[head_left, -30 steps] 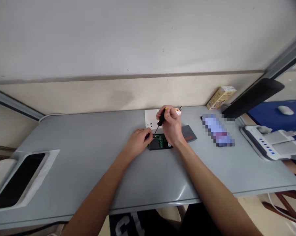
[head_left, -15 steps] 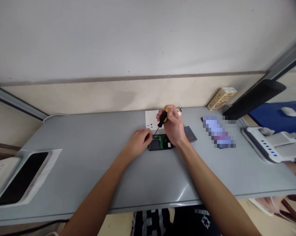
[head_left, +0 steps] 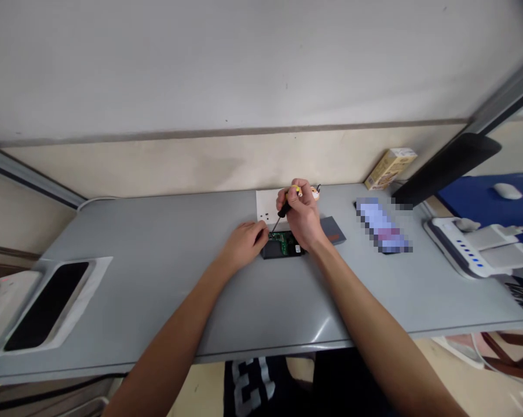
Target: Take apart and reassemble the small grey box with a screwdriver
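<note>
My right hand [head_left: 302, 213] is closed round a black and yellow screwdriver [head_left: 284, 208], its thin shaft slanting down to the left. The tip meets the upper left part of a black device [head_left: 272, 250] with a green circuit board [head_left: 282, 243] exposed. At the device's left end, the fingers of my left hand [head_left: 247, 243] are bent and pressed together; whatever they grip there is too small to make out. Behind the device lies a white sheet [head_left: 264, 202] with several small dark pieces on it. A dark grey cover [head_left: 332, 230] rests to the right, partly behind my right wrist.
On the right are a phone [head_left: 383, 226], a yellow box [head_left: 389, 169], a black upright object [head_left: 447, 168] and a white power strip [head_left: 454, 249] with plugs. A black phone [head_left: 48, 307] lies on white paper at the left, beside a white socket block [head_left: 9, 313].
The whole view has shifted slightly. My right hand's fingers have changed position on the screwdriver handle, its yellow end now more visible. My left hand stays at the device's left end.
</note>
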`<state>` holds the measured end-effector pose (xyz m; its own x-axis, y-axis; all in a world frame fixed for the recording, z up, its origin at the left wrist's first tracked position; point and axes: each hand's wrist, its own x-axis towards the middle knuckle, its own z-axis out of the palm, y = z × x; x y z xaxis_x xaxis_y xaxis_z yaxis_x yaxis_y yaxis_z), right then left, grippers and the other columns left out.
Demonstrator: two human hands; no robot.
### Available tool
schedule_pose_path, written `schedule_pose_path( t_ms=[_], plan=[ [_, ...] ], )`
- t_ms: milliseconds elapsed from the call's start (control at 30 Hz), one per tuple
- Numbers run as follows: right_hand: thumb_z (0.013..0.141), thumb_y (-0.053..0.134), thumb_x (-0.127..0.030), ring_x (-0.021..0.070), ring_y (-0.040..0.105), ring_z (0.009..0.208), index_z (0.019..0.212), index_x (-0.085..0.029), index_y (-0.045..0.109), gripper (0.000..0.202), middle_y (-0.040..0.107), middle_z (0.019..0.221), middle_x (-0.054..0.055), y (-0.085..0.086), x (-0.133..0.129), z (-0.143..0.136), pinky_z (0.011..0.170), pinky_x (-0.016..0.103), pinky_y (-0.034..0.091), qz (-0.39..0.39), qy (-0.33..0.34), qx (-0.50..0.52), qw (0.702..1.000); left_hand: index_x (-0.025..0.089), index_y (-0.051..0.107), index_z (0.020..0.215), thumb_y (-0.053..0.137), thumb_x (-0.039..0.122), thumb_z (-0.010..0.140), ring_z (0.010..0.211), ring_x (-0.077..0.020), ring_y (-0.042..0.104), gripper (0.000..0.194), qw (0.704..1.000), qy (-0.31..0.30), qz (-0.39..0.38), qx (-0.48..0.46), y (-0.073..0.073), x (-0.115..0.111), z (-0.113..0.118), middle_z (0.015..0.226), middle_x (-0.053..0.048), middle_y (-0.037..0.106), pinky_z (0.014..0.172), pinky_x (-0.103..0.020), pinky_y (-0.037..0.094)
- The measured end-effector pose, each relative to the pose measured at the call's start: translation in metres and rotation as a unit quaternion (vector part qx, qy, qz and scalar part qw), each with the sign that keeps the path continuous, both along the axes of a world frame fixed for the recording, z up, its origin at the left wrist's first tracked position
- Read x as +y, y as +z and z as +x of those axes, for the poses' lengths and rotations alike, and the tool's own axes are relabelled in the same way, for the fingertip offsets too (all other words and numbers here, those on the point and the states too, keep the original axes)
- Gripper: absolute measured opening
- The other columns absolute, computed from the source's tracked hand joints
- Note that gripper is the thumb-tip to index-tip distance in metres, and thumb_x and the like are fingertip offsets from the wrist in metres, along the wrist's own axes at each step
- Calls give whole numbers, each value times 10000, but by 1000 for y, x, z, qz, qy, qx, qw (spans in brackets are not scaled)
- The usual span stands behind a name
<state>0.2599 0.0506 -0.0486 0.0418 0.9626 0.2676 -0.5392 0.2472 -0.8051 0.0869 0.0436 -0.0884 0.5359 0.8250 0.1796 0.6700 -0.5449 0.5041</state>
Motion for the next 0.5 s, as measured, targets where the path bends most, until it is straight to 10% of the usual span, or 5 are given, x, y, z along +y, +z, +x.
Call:
schedule_pose_path(
  t_ms=[500],
  plan=[
    [965, 585, -540, 134, 426, 623, 971, -286, 483, 274, 421, 725, -35, 1, -9, -16, 612, 279, 405, 4, -43, 33, 999, 203, 541, 841, 426, 259, 1019, 719, -174, 567, 219, 1000, -7, 1, 4, 2, 1, 0, 778, -18, 616, 710, -310, 436]
  ],
)
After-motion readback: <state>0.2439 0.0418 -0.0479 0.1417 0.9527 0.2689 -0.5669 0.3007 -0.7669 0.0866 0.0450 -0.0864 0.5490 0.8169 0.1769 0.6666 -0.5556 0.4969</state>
